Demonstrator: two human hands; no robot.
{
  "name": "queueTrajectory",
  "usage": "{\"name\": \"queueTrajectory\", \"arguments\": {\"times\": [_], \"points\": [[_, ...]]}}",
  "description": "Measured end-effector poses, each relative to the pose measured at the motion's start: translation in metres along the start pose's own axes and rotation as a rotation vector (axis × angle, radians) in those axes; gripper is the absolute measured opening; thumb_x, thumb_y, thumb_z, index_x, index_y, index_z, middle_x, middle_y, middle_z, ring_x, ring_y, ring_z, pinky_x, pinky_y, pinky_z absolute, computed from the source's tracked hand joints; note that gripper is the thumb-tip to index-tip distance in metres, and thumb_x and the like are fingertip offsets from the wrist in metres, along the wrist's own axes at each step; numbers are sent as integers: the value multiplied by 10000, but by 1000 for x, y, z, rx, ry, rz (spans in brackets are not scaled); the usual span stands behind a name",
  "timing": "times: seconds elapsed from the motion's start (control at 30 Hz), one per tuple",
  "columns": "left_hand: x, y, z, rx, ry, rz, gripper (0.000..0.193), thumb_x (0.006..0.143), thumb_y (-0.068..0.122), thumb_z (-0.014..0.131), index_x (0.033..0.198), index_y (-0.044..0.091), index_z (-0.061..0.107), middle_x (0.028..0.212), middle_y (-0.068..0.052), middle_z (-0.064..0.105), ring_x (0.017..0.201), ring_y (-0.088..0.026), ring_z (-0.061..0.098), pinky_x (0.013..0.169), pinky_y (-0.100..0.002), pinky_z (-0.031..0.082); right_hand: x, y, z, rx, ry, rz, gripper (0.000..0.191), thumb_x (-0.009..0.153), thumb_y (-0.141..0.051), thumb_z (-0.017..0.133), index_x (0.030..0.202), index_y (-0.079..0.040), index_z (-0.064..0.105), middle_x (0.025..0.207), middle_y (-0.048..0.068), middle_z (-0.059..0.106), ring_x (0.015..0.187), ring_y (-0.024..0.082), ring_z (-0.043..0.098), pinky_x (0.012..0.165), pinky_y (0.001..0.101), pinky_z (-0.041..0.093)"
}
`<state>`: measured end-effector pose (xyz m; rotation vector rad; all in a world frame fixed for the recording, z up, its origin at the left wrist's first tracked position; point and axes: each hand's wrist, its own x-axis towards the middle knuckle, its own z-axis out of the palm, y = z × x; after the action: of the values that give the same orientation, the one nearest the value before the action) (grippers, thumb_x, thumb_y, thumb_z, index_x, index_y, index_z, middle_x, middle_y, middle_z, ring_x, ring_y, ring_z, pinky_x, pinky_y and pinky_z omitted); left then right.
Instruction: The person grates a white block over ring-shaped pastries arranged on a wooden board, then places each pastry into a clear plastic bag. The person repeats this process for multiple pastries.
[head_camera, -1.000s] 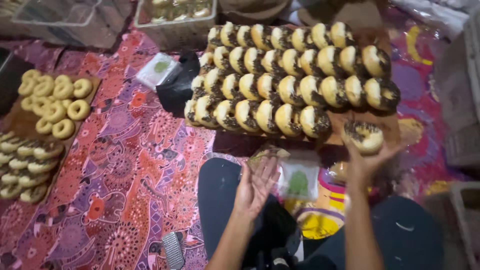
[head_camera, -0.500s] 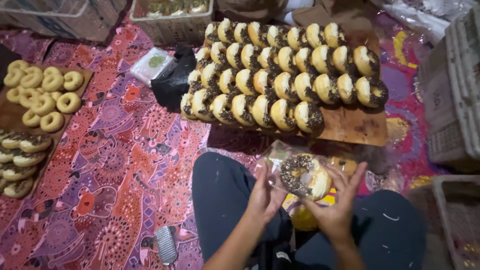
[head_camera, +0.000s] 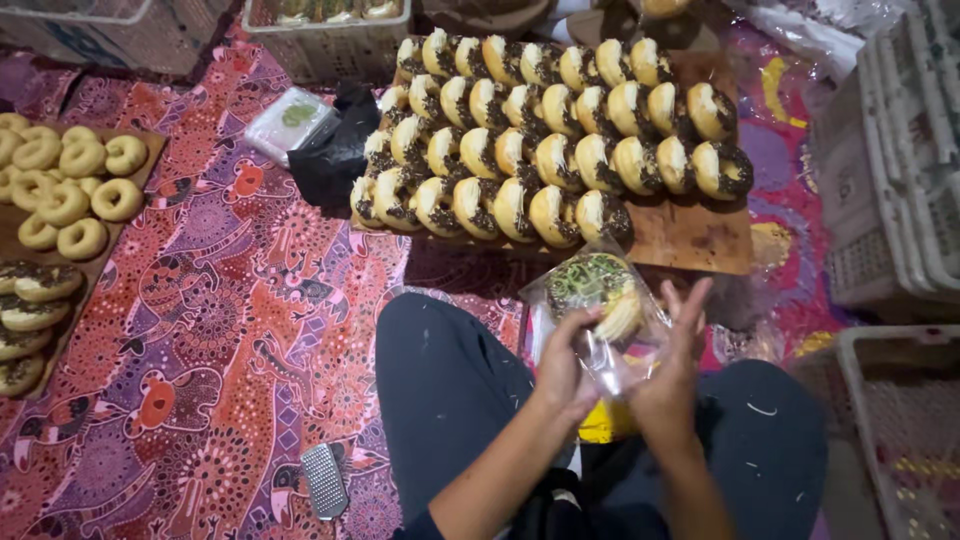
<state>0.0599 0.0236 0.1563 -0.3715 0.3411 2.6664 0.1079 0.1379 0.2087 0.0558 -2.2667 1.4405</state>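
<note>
Between my knees I hold a sprinkle-topped doughnut inside a clear plastic bag. My left hand grips the bag from the left side under the doughnut. My right hand presses against the bag's right side with its fingers stretched upward. Just beyond them a wooden board carries rows of filled, chocolate-sprinkled doughnuts standing on edge.
A board with plain ring doughnuts and several topped ones lies at the left on the patterned red cloth. A small metal grater lies near my left knee. White crates stand at the right, a black bag near the board.
My right hand took a doughnut from beside the board and brought it down to my lap. Both hands have now closed around it in the clear plastic bag.
</note>
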Motion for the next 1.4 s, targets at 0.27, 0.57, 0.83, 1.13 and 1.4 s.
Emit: {"name": "queueTrajectory", "arguments": {"times": [0.27,0.57,0.83,1.13,1.4], "points": [[-5,41,-52,133,66,-106,438,982,264,644,1328,4,577,1287,-189,674,1203,-329,656,1110,-489,513,-9,-6,-7,-156,41,-280,758,755,-21,786,1434,-16,449,1287,193,540,1243,319,536,1077,428,453],[-81,53,-51,1259,-250,593,374,1018,234,575,1294,-7,655,1284,-243,693,1332,-354,545,1111,-523,235,3,28,-5,-79,-411,167,155,974,-128,672,966,-34,794,799,86,793,658,178,737,630,307,578],[-82,35,-48,1001,-54,373,198,1048,147,615,1079,-17,721,1013,-73,779,941,-127,707,866,-259,566,2,-44,-32,-438,-404,-476,312,825,-112,688,1120,-73,778,992,101,668,862,254,669,702,349,535],[-136,51,-2,1754,-264,631,161,1014,129,605,1099,53,718,901,-172,755,739,-322,748,660,-408,593,6,28,-73,-658,-498,-758,126,754,-186,760,798,-85,698,817,86,679,753,305,674,668,440,519],[-145,123,20,1652,-562,280,164,1074,112,553,1106,47,700,1332,-51,751,1511,-324,537,1274,-452,410,-21,103,-82,-650,-810,-242,1039,591,-389,876,1459,-101,383,1509,199,423,1448,402,314,1145,531,310]]}}
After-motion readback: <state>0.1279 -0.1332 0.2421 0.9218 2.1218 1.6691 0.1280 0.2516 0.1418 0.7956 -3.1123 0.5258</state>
